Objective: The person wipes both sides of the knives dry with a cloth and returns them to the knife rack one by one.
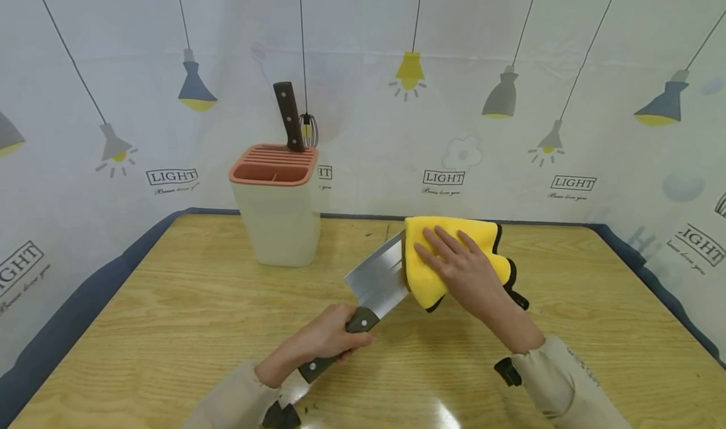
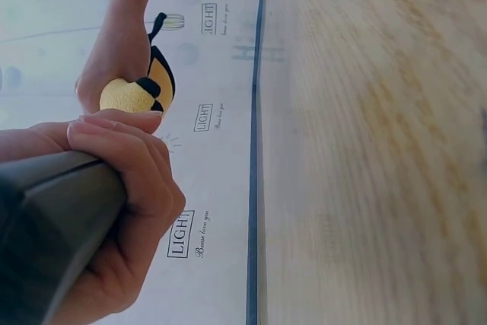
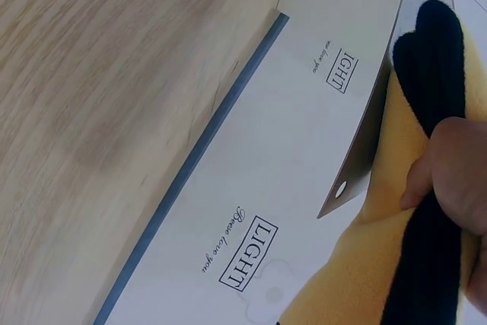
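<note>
My left hand grips the dark riveted handle of a cleaver, whose broad steel blade points away and to the right, above the table. A folded yellow cloth with black edging covers the far part of the blade. My right hand lies over the cloth with fingers extended on top. In the right wrist view, the thumb of that hand presses the cloth from the other side, and a blade corner with a small hole sticks out past the cloth. The left wrist view shows fingers wrapped around the handle.
A pale knife holder with an orange slotted top stands at the back left of the wooden table. One dark-handled knife stands in it. Behind the table hangs a white sheet printed with lamps.
</note>
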The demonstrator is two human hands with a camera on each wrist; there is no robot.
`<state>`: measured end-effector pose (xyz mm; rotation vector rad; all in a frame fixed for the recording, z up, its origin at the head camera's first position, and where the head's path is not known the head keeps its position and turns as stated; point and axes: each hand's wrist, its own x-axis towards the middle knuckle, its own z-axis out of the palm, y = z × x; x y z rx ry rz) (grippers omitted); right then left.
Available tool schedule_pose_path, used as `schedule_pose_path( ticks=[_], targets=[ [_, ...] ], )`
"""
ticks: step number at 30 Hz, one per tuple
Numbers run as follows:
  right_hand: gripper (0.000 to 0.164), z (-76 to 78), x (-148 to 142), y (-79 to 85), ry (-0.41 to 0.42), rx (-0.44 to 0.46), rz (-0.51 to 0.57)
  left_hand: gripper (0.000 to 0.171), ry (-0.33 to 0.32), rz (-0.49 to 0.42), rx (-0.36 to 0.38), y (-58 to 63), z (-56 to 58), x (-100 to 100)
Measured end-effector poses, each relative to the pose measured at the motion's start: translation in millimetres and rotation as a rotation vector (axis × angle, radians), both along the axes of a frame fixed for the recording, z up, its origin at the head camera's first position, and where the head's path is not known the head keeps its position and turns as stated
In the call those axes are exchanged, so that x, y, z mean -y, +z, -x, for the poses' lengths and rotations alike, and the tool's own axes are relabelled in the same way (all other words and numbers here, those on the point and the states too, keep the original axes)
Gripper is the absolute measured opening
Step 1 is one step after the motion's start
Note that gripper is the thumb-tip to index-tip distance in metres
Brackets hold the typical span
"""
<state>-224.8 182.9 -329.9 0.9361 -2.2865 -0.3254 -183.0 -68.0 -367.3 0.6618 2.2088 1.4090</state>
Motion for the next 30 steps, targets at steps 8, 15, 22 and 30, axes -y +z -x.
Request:
schedule_pose_path(
  ticks=[8, 15, 22, 30],
  targets=[
    [0.053, -2.8, 6.9, -0.3, 0.008, -0.011, -0.031, 0.016, 0.009, 0.008, 0.005, 0.1, -0.4, -0.9],
    [0.053, -7.8, 13.7, 1.5, 0.04, -0.035, -0.071, 0.014, 0.001, 0.013, 0.009, 1.4, -0.3, -1.4],
    [0.051, -10.5, 19.0, 2.6, 0.088, -0.07, -0.074, 0.013, -0.005, 0.019, 0.009, 2.4, 0.0, -2.0],
    [0.052, -14.0, 24.9, 4.3, 0.148, -0.078, -0.072, 0.014, -0.013, 0.023, -0.006, 2.9, 1.0, -2.8]
  ],
)
